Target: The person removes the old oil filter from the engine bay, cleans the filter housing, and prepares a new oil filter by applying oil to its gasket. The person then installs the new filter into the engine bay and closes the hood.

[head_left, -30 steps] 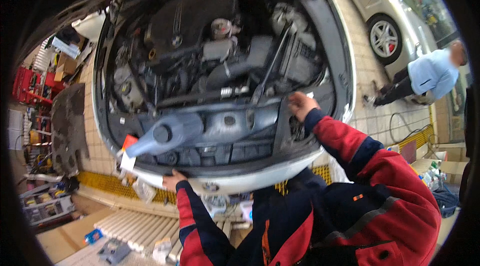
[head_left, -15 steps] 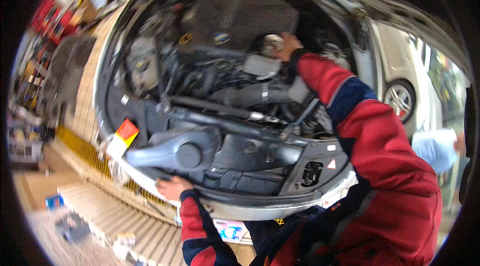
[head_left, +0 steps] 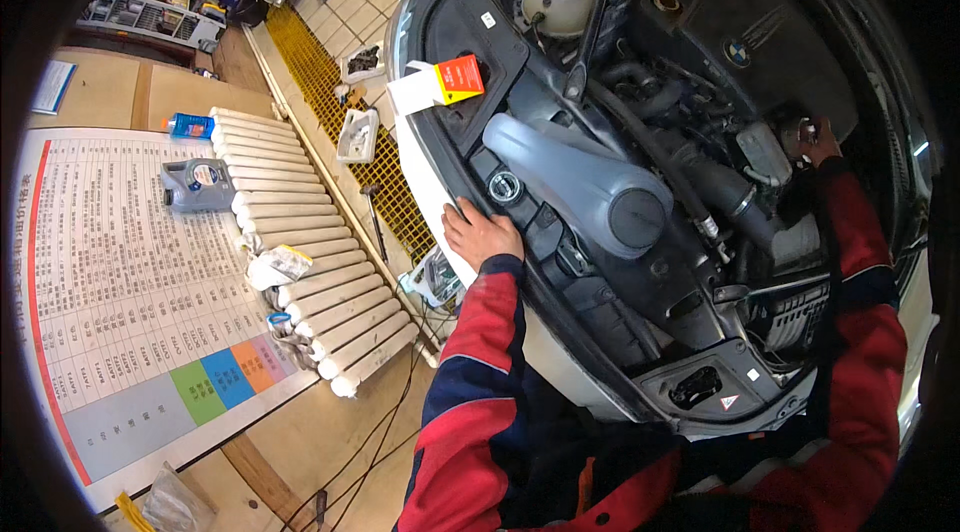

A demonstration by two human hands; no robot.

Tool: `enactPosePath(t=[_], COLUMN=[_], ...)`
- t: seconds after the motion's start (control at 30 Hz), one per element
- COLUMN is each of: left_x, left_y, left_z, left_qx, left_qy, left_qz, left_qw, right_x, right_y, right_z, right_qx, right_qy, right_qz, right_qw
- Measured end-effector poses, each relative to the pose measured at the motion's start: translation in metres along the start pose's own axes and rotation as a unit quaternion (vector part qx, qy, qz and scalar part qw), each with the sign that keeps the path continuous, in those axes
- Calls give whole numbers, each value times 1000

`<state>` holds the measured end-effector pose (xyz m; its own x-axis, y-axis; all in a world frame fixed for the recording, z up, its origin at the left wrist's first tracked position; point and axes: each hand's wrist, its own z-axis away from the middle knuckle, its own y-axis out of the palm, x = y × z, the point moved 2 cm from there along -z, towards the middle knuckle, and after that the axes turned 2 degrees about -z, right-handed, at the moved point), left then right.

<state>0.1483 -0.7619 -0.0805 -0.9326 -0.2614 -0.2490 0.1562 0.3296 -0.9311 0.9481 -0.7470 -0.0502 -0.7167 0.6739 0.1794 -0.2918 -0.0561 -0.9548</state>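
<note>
My left hand [head_left: 483,235] rests on the front rim of the car's engine bay, fingers apart and nothing in them. Across the bay, my right hand [head_left: 824,144] has its fingers curled around a round silvery metal piece [head_left: 806,132], partly covered by the hand. That piece sits beside a grey finned housing [head_left: 763,154] and the black engine cover [head_left: 760,27]. A grey plastic jug [head_left: 555,170] with a round black cap lies over the front panel between my arms. Close to my left hand is a round dark part with a pale ring [head_left: 505,187].
A red, yellow and white carton [head_left: 440,85] lies on the bay's left edge. White radiator [head_left: 300,232], yellow floor grating [head_left: 330,97] and small white bins [head_left: 357,136] are at left. A grey bottle [head_left: 197,185] stands near a large printed chart [head_left: 130,282]. Cables [head_left: 385,422] hang below.
The view has swung left, so the engine bay now appears farther right and turned. Both hands keep their places, left on the rim and right at the metal piece.
</note>
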Motion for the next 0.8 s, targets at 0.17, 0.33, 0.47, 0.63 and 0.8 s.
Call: enactPosePath(t=[0.17,0.33,0.47,0.63,0.8], left_x=[1,-2,-3,-1,-1], left_y=[2,-2,-5,-4,-2], left_z=[0,0,-2,0,0], left_qx=[-1,11,11,6,23], left_qy=[2,-2,-2,-14,-19], left_qz=[3,-6,-1,12,8], left_qw=[1000,1000,1000,1000,1000], right_x=[-5,31,21,-72,-121], right_y=[4,-5,12,23,29], right_z=[6,6,-19,-92,-116], right_qx=[-43,53,-78,91,-20], right_qy=[94,-85,35,-128,-46], right_qz=[-74,177,147,-8,150], right_qw=[992,979,985,988,987])
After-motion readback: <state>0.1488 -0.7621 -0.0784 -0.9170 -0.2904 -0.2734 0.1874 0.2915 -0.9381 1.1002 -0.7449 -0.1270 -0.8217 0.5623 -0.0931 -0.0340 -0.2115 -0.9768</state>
